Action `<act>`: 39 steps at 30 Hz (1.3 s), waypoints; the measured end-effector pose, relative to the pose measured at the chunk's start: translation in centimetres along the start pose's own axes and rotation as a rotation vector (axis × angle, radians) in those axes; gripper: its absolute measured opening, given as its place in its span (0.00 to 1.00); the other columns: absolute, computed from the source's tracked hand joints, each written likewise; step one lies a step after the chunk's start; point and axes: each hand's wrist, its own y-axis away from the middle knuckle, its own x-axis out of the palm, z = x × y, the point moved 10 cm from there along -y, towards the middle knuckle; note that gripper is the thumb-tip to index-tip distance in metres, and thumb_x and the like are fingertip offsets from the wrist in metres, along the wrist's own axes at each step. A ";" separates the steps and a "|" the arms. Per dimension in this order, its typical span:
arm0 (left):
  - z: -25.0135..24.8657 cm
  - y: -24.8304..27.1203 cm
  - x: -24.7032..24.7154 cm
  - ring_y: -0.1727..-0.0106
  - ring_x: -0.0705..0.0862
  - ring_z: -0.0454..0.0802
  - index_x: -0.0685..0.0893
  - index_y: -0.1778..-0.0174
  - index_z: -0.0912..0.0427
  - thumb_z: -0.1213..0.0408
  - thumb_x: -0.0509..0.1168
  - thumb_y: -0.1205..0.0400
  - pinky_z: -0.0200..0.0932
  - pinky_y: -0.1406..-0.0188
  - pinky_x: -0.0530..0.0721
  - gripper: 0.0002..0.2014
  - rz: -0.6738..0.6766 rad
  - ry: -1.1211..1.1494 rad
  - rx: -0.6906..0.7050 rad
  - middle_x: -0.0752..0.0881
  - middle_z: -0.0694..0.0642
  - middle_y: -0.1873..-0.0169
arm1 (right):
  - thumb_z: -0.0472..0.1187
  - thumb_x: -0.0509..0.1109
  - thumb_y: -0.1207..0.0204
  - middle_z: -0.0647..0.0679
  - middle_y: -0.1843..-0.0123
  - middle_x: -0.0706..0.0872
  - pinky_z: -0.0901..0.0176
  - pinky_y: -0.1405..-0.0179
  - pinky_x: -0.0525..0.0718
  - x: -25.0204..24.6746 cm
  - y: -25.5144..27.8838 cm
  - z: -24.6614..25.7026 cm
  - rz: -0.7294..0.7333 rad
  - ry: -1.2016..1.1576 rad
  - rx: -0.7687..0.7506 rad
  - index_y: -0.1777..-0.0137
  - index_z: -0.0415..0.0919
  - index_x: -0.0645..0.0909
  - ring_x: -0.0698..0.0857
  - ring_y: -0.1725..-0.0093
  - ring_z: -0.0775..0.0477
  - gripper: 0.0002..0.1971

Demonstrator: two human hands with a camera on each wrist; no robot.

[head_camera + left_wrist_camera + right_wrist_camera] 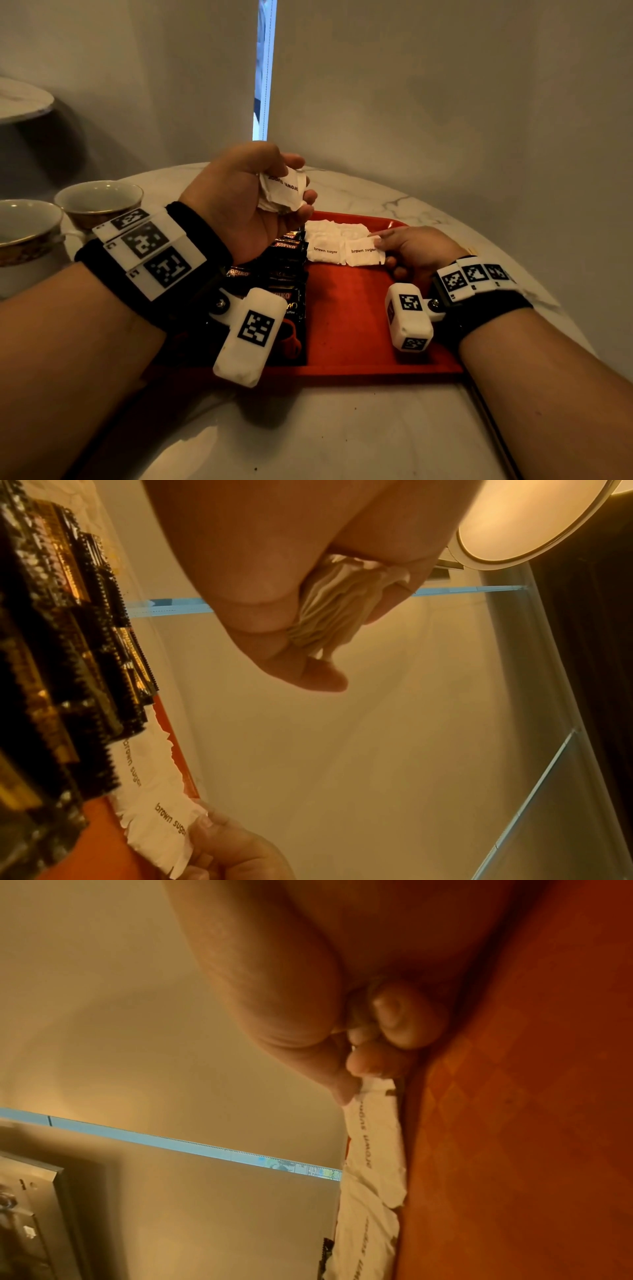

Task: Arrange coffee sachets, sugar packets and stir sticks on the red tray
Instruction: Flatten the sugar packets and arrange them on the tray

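A red tray (346, 318) lies on the marble table. Black Kopiko coffee sachets (286, 260) overlap in a row along its left side. White brown sugar packets (329, 246) lie at the tray's far end. My left hand (246, 198), raised above the sachets, grips a stack of white sugar packets (282, 188), seen edge-on as a sugar stack (329, 615) in the left wrist view. My right hand (407, 246) rests on the tray and pinches the edge of the rightmost sugar packet (363, 255) between thumb and forefinger; the same sugar packet (373, 1123) shows in the right wrist view.
Two gold-rimmed cups, one cup (99, 202) behind the other cup (24, 233), stand on the table left of the tray. Another round table (24, 99) is at the far left. A wall rises just behind the table.
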 end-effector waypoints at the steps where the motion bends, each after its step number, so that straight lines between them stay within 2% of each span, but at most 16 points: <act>1: 0.0 0.0 0.0 0.59 0.84 0.56 0.82 0.50 0.63 0.69 0.53 0.19 0.42 0.67 0.86 0.12 0.000 0.001 0.000 0.79 0.65 0.48 | 0.31 0.66 0.17 0.38 0.54 0.89 0.66 0.85 0.70 -0.1 0.0 0.0 -0.006 -0.006 -0.002 0.41 0.35 0.87 0.74 0.76 0.55 0.10; 4: 0.0 -0.1 -0.1 0.59 0.86 0.57 0.81 0.48 0.64 0.70 0.53 0.19 0.43 0.65 0.87 0.12 0.001 0.008 0.007 0.79 0.66 0.47 | 0.30 0.67 0.17 0.39 0.57 0.89 0.65 0.84 0.70 -0.2 -0.1 -0.1 -0.022 -0.009 -0.008 0.41 0.35 0.87 0.74 0.76 0.54 0.10; 9: 0.0 -0.2 -0.1 0.60 0.86 0.57 0.81 0.46 0.64 0.70 0.52 0.18 0.43 0.65 0.87 0.13 0.003 0.007 0.006 0.79 0.66 0.47 | 0.31 0.68 0.18 0.37 0.53 0.85 0.64 0.84 0.71 -0.6 -0.1 0.0 -0.051 0.020 -0.013 0.42 0.35 0.87 0.75 0.75 0.53 0.09; 13: 0.0 -0.3 -0.2 0.58 0.86 0.57 0.82 0.48 0.64 0.69 0.52 0.18 0.43 0.64 0.88 0.13 0.008 0.003 -0.002 0.80 0.65 0.48 | 0.34 0.69 0.19 0.39 0.54 0.86 0.64 0.84 0.70 -0.8 -0.1 -0.2 -0.073 -0.023 -0.001 0.40 0.33 0.86 0.76 0.75 0.54 0.10; 16: 0.1 -0.4 -0.2 0.57 0.86 0.59 0.81 0.47 0.64 0.70 0.51 0.18 0.43 0.63 0.88 0.13 0.010 0.013 0.000 0.80 0.65 0.50 | 0.37 0.71 0.20 0.42 0.59 0.89 0.63 0.79 0.70 -1.2 0.2 -0.1 -0.119 -0.052 -0.001 0.43 0.32 0.86 0.76 0.74 0.53 0.10; 18: 0.2 -0.4 -0.1 0.55 0.86 0.62 0.80 0.44 0.65 0.70 0.51 0.18 0.45 0.62 0.89 0.13 0.011 0.027 0.002 0.79 0.65 0.50 | 0.39 0.71 0.19 0.43 0.61 0.90 0.61 0.77 0.70 -1.2 0.4 0.1 -0.127 -0.062 -0.001 0.45 0.33 0.86 0.78 0.73 0.51 0.09; 22: 0.2 -0.5 -0.1 0.53 0.88 0.65 0.79 0.41 0.65 0.71 0.51 0.17 0.48 0.60 0.91 0.14 0.000 0.055 0.006 0.78 0.68 0.46 | 0.40 0.70 0.19 0.42 0.59 0.91 0.60 0.76 0.72 -0.7 0.7 0.1 -0.112 -0.067 0.012 0.46 0.35 0.86 0.80 0.71 0.49 0.09; 26: 0.6 -0.6 0.0 0.49 0.88 0.67 0.80 0.42 0.64 0.71 0.53 0.17 0.55 0.51 0.91 0.13 0.018 0.037 -0.014 0.79 0.69 0.42 | 0.39 0.70 0.19 0.41 0.59 0.90 0.60 0.75 0.71 -0.4 1.1 0.2 -0.098 -0.082 0.010 0.48 0.35 0.85 0.79 0.71 0.49 0.07; 31: 1.1 -0.7 -0.1 0.51 0.88 0.64 0.84 0.44 0.59 0.70 0.56 0.18 0.59 0.49 0.88 0.13 0.033 -0.072 -0.034 0.81 0.66 0.43 | 0.39 0.71 0.19 0.41 0.59 0.89 0.60 0.75 0.71 -0.4 1.0 0.2 -0.094 -0.079 0.009 0.48 0.35 0.85 0.79 0.71 0.49 0.07; 33: 1.1 -0.8 -0.3 0.52 0.87 0.63 0.86 0.46 0.58 0.70 0.58 0.18 0.56 0.52 0.87 0.12 0.017 -0.106 -0.031 0.82 0.65 0.44 | 0.39 0.71 0.19 0.41 0.58 0.87 0.60 0.75 0.71 -0.6 0.9 0.3 -0.104 -0.085 0.004 0.48 0.36 0.84 0.79 0.71 0.50 0.07; 36: 1.2 -0.7 -0.1 0.55 0.87 0.59 0.86 0.49 0.58 0.71 0.60 0.18 0.49 0.60 0.87 0.10 0.019 -0.109 -0.025 0.83 0.64 0.46 | 0.39 0.71 0.19 0.44 0.61 0.82 0.61 0.77 0.68 -0.7 1.2 1.7 -0.110 -0.179 -0.053 0.48 0.38 0.81 0.76 0.73 0.52 0.05; 39: 1.3 -0.6 0.2 0.58 0.88 0.56 0.86 0.49 0.59 0.71 0.61 0.18 0.47 0.66 0.88 0.09 0.051 -0.097 -0.034 0.85 0.64 0.46 | 0.43 0.71 0.19 0.47 0.62 0.81 0.64 0.78 0.68 0.6 3.0 4.8 -0.001 -0.280 -0.185 0.47 0.40 0.81 0.75 0.72 0.54 0.07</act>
